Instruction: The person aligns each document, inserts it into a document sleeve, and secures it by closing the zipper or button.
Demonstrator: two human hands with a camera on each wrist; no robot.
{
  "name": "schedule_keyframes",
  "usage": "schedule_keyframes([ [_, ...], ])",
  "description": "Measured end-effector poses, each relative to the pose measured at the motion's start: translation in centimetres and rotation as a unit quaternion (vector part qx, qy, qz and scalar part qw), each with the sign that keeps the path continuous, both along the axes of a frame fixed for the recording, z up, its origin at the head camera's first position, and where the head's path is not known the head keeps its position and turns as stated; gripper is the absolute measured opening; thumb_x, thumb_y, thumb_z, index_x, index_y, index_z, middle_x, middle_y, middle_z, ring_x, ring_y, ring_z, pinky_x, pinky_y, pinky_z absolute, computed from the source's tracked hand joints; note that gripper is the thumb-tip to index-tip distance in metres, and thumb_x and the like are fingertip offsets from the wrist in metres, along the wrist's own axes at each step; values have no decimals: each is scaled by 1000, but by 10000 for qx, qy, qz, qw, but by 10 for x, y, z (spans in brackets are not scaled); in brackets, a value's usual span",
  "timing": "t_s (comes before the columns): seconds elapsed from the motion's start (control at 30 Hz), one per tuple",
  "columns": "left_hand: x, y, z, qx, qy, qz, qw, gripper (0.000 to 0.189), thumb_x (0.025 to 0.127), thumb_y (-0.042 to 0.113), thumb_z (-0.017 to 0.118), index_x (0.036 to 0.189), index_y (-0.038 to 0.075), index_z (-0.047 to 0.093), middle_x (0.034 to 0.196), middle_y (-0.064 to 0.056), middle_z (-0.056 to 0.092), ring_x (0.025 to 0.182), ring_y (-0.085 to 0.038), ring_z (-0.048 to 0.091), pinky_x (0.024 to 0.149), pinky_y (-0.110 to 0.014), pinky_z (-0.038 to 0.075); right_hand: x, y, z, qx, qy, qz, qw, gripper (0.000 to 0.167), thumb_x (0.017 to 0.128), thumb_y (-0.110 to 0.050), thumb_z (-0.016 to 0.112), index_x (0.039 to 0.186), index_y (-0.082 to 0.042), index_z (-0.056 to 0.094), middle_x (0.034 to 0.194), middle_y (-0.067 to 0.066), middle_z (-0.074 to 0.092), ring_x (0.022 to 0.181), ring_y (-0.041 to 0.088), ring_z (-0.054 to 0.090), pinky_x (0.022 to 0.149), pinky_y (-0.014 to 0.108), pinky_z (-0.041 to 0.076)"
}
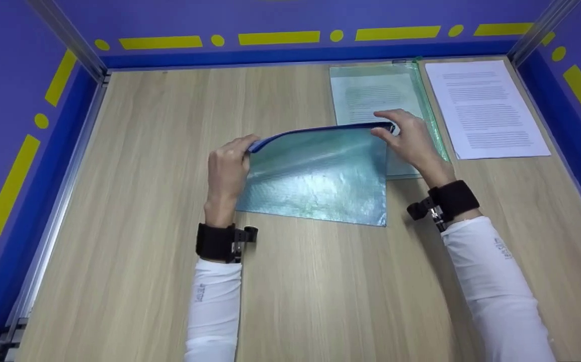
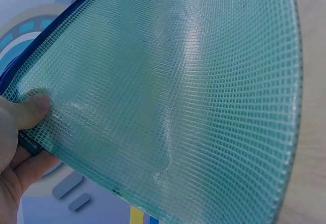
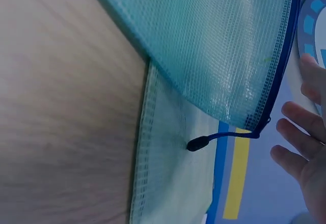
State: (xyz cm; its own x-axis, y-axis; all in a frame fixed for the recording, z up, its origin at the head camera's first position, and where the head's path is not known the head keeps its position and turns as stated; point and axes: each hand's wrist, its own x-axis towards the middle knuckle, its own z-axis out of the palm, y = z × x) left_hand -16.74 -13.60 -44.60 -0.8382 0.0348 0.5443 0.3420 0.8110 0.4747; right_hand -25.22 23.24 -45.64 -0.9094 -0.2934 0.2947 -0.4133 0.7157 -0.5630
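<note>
Work area bounded by purple panels (image 1: pixel 280 17) bearing yellow bars and dots (image 1: pixel 278 38), with a wood-grain table (image 1: pixel 300 281) filling the floor of the view. The blue-edged mesh pouch (image 1: pixel 315 176), pale green and translucent, lies between the two hands above the middle of the table, its far edge raised and its sheet bowed; whether its near edge touches the table cannot be told. The left hand (image 1: pixel 227 168) pinches the pouch near its far left corner, the thumb (image 2: pixel 33 109) flat on the mesh and other fingers behind it. The right hand (image 1: pixel 411 136) stands at the far right corner with thumb and fingers spread wide; the right wrist view shows a gap between these fingers and the mesh. From that corner, a dark zip pull (image 3: pixel 197 143) hangs on a short blue cord. Behind and to the right, a green-edged pouch (image 1: pixel 370 95) containing a printed page lies on the table, partly covered in the head view by the held pouch. Just beside it, at the far right, lies a white printed sheet (image 1: pixel 486 108). Both forearms wear white sleeves (image 1: pixel 215 306) and black wrist straps (image 1: pixel 215 243).
</note>
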Motion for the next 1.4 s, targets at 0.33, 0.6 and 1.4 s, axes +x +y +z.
schedule_keyframes([
  [0.33, -1, -1, -2, 233, 128, -153, 9995, 31, 88, -13, 59, 109, 3, 74, 108, -15, 76, 101, -29, 74, 87, -38, 60, -7, -21, 6, 909, -506, 787, 9915, 55, 95, -35, 64, 145, -17, 51, 143, 14, 58, 133, 35, 52, 110, 52, 42],
  [0.6, -3, -4, -6, 482, 120, -137, 9987, 28, 88, -11, 61, 108, 3, 75, 106, -15, 76, 100, -30, 74, 87, -38, 60, -7, -27, 4, 851, -360, 1221, 9882, 31, 95, -29, 66, 119, -11, 71, 112, 12, 75, 98, 29, 72, 86, 46, 55],
  [1.4, -6, -11, -3, 1042, -509, 814, 9899, 36, 99, 17, 60, 132, 3, 62, 117, -16, 73, 106, -31, 72, 90, -40, 59, 10, -29, -24, -1255, -1777, 516, 9747, 31, 99, -27, 60, 88, 1, 66, 66, -1, 43, 58, 8, 37, 56, 22, 30],
])
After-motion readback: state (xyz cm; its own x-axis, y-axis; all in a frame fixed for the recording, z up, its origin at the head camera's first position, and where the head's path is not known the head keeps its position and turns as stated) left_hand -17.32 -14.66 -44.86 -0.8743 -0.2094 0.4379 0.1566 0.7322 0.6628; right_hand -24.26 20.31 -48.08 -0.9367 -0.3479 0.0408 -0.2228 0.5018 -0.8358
